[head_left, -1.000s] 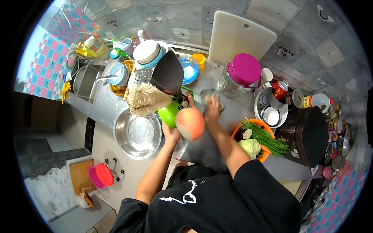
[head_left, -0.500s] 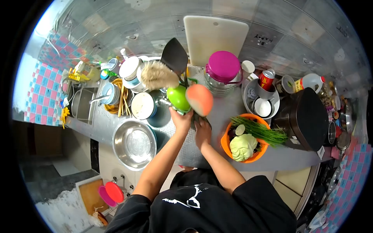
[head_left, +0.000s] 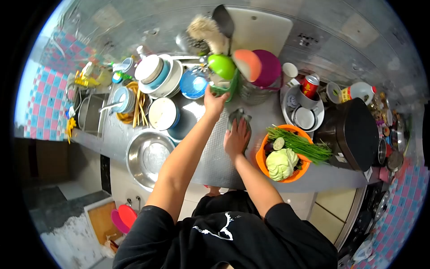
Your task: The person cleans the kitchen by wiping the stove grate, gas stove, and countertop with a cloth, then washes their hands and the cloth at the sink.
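My left hand (head_left: 215,102) is closed on the side of a green utensil holder (head_left: 229,89) at the back of the counter. Out of the holder stick a black spatula (head_left: 223,21), a bright green rounded utensil (head_left: 222,67), an orange-and-white rounded utensil (head_left: 247,64) and a shaggy beige brush (head_left: 205,30). Their lower ends are hidden. Nearer to me, my right hand (head_left: 236,140) lies flat with fingers spread on a dark grey cloth (head_left: 240,114), pressing it to the grey countertop (head_left: 210,154). A purple-lidded glass jar (head_left: 267,69) stands just right of the holder.
Left are a steel basin (head_left: 150,158) at the edge, stacked bowls (head_left: 150,71), a blue bowl (head_left: 193,84) and a sink (head_left: 93,117). Right are an orange basket (head_left: 261,166) of vegetables and a black bin-like container (head_left: 358,139). A white cutting board (head_left: 264,29) leans behind.
My left hand has carried the utensil holder back towards the wall, beside the jar. My right hand has moved slightly forward, its fingers now spread on the cloth. The blue bowl has come into sight.
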A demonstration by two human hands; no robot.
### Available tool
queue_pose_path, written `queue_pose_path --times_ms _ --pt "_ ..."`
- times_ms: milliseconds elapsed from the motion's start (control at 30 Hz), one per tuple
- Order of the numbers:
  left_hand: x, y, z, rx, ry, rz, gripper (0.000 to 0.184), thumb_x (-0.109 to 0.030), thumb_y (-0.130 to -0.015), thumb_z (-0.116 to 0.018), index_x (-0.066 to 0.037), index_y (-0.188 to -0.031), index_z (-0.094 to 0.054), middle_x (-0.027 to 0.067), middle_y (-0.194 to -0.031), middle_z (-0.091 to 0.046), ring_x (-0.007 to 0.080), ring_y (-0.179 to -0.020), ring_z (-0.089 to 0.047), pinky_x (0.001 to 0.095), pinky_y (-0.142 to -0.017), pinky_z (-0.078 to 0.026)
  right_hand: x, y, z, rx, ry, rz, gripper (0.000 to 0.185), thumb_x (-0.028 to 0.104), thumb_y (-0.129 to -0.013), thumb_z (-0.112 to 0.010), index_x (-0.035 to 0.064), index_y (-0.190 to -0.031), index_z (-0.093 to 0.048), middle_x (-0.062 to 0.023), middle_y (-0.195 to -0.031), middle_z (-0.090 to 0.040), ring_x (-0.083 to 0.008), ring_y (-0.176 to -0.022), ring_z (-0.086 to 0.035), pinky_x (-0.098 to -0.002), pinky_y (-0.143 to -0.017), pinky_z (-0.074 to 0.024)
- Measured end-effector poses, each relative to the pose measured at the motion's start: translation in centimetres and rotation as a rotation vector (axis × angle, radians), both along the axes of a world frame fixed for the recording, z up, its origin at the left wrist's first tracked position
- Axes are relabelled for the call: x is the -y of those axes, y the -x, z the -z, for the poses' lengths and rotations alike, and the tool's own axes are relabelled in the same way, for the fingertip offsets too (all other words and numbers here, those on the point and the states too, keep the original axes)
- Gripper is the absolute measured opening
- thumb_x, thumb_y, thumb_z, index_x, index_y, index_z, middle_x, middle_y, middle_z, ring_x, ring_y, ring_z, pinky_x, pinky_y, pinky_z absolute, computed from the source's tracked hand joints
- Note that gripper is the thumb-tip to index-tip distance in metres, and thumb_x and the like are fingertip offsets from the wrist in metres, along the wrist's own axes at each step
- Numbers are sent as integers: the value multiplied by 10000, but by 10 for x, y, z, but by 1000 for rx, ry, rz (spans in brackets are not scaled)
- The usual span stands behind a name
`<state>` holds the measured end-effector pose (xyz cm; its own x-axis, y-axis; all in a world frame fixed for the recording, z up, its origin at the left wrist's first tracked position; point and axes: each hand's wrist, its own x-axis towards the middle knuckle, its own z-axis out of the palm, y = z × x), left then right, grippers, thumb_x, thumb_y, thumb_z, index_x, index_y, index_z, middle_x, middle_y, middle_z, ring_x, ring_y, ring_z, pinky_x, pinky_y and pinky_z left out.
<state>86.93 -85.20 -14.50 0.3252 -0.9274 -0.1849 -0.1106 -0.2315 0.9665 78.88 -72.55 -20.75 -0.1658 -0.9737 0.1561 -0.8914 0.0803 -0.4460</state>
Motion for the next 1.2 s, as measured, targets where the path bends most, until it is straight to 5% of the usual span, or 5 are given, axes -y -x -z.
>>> queue_pose_path --times_ms 233,433,767,867,1200 --pt "-157 -73 -9 -54 88 159 267 -20 -838 -571 31 -1095 -521 98 -929 -621 153 -867 -605 264 -776 -487 -30 -36 26 169 -83 -796 348 24 -757 -504 53 -1098 -569 -133 -1226 -505 -260 -1188 -425 -395 -983 -325" --pt "-289 -141 -49 -51 6 -292 144 -25 -873 -517 5 -1009 -554 69 -862 -614 99 -728 -575 216 -651 -470 59 -49 40 424 156 -368 237 29 -808 -473 58 -1013 -588 -135 -1135 -560 -304 -1087 -489 -393 -919 -375" --pt "-344 -218 -5 645 -60 -948 443 -102 -791 -624 13 -1176 -436 84 -1043 -544 124 -721 -526 235 -637 -454 -26 -81 38 354 13 -973 343 -34 -673 -512 74 -985 -603 -90 -1138 -558 -267 -1092 -482 -419 -945 -351" --pt "-343 -240 -8 -383 -271 -705 419 -174 -804 -586 0 -1153 -433 106 -993 -571 188 -755 -587 350 -600 -511 -5 -37 43 443 -140 -956 450 -54 -660 -491 111 -1065 -594 -72 -1194 -537 -262 -1087 -479 -409 -955 -337" --pt "-342 -256 27 -601 -446 -504 130 -83 -757 -511 35 -798 -544 94 -679 -574 198 -555 -565 303 -446 -468 -105 -82 24 161 -139 -832 387 1 -745 -464 90 -1094 -604 -67 -1208 -525 -245 -1093 -444 -382 -922 -336"
